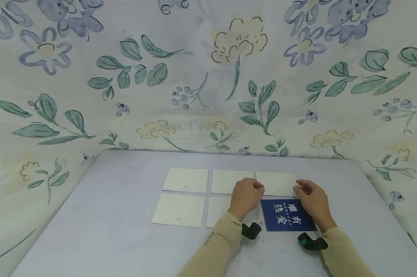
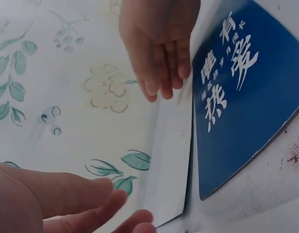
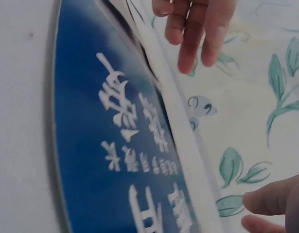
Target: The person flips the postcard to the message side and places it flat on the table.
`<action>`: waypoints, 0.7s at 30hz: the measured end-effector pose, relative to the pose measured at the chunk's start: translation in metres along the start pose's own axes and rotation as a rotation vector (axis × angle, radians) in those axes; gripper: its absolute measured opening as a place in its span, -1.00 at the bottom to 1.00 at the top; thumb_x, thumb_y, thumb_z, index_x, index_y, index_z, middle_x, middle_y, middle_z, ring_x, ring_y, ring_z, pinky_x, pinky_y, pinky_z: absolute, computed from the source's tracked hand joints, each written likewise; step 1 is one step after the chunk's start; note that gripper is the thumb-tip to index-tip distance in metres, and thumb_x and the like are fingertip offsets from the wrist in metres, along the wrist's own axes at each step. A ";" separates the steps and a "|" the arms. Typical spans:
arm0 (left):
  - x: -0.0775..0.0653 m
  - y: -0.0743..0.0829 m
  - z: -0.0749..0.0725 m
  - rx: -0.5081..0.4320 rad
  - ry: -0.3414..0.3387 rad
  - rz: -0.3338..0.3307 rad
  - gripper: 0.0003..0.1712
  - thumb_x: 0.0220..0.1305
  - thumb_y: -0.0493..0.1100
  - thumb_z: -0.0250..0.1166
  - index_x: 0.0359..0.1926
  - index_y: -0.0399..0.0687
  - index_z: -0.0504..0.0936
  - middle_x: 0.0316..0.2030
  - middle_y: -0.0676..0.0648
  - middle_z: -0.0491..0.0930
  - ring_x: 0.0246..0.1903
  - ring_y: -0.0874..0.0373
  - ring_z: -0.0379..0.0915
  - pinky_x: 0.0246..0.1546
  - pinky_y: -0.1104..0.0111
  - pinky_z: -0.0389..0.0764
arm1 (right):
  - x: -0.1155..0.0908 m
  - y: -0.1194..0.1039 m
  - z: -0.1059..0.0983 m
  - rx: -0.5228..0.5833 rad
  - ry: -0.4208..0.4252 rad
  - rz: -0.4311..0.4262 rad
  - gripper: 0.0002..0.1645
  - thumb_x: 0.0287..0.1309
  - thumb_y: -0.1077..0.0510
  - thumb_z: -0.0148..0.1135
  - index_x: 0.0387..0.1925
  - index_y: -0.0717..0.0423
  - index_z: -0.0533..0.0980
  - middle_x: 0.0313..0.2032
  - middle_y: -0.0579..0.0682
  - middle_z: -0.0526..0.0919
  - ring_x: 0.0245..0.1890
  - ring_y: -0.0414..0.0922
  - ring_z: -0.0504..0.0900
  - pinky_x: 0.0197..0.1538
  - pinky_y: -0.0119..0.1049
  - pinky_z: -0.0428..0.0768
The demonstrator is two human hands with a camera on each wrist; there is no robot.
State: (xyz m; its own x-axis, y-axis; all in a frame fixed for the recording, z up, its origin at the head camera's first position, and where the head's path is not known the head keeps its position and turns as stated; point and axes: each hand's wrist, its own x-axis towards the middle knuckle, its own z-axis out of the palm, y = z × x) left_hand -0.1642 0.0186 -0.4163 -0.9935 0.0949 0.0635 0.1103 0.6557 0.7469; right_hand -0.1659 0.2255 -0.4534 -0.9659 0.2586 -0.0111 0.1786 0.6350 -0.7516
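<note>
A white card (image 1: 276,183) with a tiny print near its lower edge lies at the right end of the back row. My left hand (image 1: 246,197) is at its left side, fingertips by the near left corner. At its right edge is my right hand (image 1: 313,202), thumb and fingers apart with no object between them. In the left wrist view, the right hand's fingers (image 2: 171,68) are fairly straight, tips right at the card. Just in front lies a blue card (image 1: 284,223) with white Chinese characters, partly under the right hand in the head view.
Two more white cards, a left one (image 1: 185,180) and a middle one (image 1: 230,181), continue the back row. In the front row are another white card (image 1: 178,209) and one partly hidden by the left arm (image 1: 216,207). A flower-patterned cloth (image 1: 201,130) stands behind the white table (image 1: 101,215).
</note>
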 end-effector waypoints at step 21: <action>-0.048 0.004 -0.002 0.244 -0.070 0.131 -0.63 0.18 -0.02 0.24 -0.02 -0.06 0.61 -0.27 0.00 0.68 -0.43 0.19 0.53 -0.48 0.44 0.48 | -0.046 0.010 -0.032 -0.170 -0.130 -0.047 -0.21 0.24 -0.20 0.00 0.27 0.29 0.20 0.14 0.35 0.35 0.06 0.25 0.40 -0.02 0.12 0.44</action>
State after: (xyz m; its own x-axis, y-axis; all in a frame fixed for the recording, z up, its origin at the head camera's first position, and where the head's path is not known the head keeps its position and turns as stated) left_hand -0.1162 0.0150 -0.4154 -0.9669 0.2362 0.0970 0.2496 0.7944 0.5537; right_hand -0.1136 0.2437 -0.4396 -0.9880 0.1364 -0.0721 0.1511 0.7607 -0.6313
